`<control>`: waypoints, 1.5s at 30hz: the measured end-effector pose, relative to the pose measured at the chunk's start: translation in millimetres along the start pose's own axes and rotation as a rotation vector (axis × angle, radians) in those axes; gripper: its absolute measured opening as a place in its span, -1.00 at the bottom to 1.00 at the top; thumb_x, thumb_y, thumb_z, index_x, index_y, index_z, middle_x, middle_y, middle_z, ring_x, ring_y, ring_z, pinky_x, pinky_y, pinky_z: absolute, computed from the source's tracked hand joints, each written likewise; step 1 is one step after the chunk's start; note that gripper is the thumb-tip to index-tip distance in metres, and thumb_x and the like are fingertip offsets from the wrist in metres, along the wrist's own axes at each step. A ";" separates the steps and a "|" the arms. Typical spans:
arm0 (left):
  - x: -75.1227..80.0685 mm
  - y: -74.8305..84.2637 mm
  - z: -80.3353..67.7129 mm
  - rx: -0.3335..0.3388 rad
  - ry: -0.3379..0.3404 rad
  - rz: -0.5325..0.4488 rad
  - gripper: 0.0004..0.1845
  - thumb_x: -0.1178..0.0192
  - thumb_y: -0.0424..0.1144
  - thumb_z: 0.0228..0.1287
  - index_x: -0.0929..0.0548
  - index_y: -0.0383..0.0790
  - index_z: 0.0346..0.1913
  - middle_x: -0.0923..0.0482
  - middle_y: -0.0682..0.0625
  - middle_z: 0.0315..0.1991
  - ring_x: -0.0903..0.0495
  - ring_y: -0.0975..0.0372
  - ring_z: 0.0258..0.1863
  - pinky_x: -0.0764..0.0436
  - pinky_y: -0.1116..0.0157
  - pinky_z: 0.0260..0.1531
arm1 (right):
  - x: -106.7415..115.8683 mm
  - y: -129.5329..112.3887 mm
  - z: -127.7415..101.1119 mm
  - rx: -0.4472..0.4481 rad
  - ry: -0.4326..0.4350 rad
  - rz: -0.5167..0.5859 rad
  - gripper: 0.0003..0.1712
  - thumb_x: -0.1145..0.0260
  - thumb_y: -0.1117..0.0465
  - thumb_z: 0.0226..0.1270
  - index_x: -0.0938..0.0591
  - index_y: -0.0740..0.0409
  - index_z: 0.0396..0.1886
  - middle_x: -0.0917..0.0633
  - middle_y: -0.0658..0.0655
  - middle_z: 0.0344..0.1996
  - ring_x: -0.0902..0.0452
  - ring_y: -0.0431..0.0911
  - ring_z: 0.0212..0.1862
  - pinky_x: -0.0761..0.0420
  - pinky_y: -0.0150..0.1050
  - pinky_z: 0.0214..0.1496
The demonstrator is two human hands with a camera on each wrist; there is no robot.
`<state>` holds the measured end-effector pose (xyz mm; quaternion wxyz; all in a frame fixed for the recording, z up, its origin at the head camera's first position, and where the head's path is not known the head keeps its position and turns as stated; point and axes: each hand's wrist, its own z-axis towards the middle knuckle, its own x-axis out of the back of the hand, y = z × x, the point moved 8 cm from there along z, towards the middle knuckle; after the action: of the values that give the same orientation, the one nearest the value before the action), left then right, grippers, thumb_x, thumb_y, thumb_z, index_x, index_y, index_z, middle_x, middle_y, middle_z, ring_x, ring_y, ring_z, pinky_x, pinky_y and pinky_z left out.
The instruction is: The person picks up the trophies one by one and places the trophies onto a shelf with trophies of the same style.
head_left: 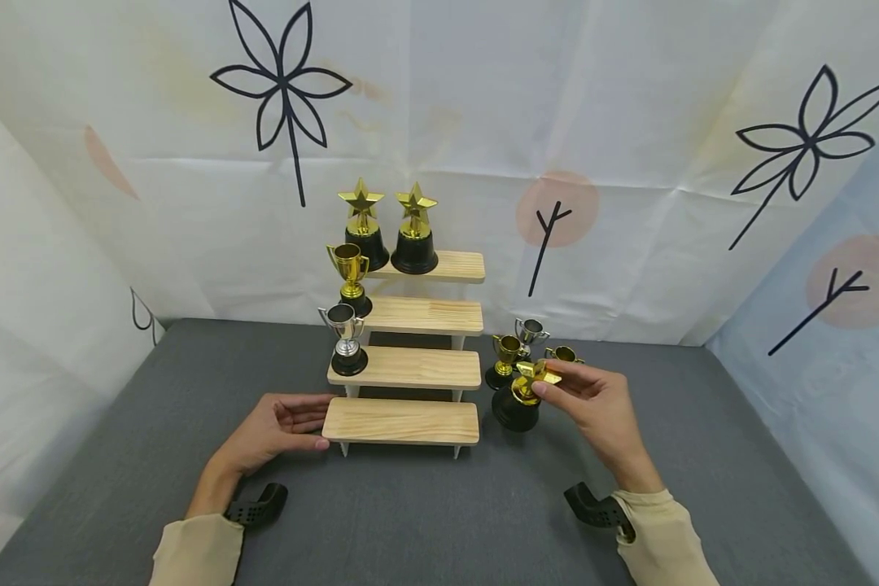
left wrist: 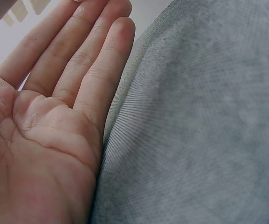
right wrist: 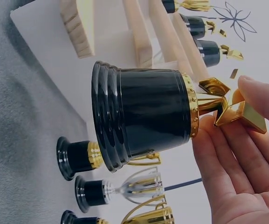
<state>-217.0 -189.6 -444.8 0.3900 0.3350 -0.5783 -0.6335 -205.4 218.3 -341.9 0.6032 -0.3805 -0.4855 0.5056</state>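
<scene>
My right hand [head_left: 593, 407] pinches the gold star of a star trophy [right wrist: 148, 107] between thumb and fingers, its black base tilted over the table right of the stand. In the right wrist view that base hangs clear of the grey cloth. My left hand [head_left: 286, 431] has its fingers extended at the left end of the lowest step of a wooden tiered stand [head_left: 403, 419]. Two star trophies [head_left: 414, 228] stand on the top step. Below them, at the left ends, are a gold cup trophy [head_left: 352, 277] and a silver cup trophy [head_left: 347, 338].
Behind the held trophy, right of the stand, stand gold cup trophies [head_left: 504, 358] and a silver cup trophy [head_left: 530, 332]. The grey table [head_left: 410, 521] meets a printed white cloth backdrop [head_left: 630, 244] at the back. A black strap [head_left: 260, 506] is on each wrist.
</scene>
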 end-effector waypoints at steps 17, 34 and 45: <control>-0.9 0.1 1.4 0.023 0.006 0.021 -0.23 -0.47 -0.57 0.07 -0.32 -0.79 0.30 -0.42 -0.58 0.23 -0.66 0.22 0.10 -0.67 0.27 0.09 | 4.2 -12.0 -4.3 0.019 0.017 0.038 -0.49 -0.48 0.45 0.24 -0.59 0.55 0.16 -0.78 -0.08 -0.13 -0.73 -0.20 -0.08 -0.75 -0.32 -0.06; 1.6 -3.2 1.1 0.029 0.014 0.025 -0.22 -0.48 -0.58 0.05 -0.32 -0.78 0.31 -0.48 -0.50 0.22 -0.67 0.22 0.10 -0.67 0.26 0.09 | 8.9 -43.8 7.4 0.106 0.016 0.140 -0.58 -0.44 0.54 0.22 -0.64 0.55 0.09 -0.79 0.03 -0.14 -0.73 -0.16 -0.12 -0.76 -0.34 -0.10; 0.6 -2.4 1.2 0.037 0.018 0.026 -0.23 -0.47 -0.57 0.06 -0.32 -0.77 0.31 -0.42 -0.57 0.24 -0.66 0.23 0.10 -0.66 0.27 0.09 | 5.8 -67.3 17.0 0.123 0.004 0.141 -0.62 -0.40 0.54 0.26 -0.69 0.40 0.09 -0.76 0.07 -0.13 -0.71 -0.15 -0.16 -0.76 -0.33 -0.20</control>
<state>-218.6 -189.5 -447.1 0.3971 0.3403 -0.5906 -0.6146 -205.6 210.1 -272.7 0.5892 -0.3769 -0.4244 0.5750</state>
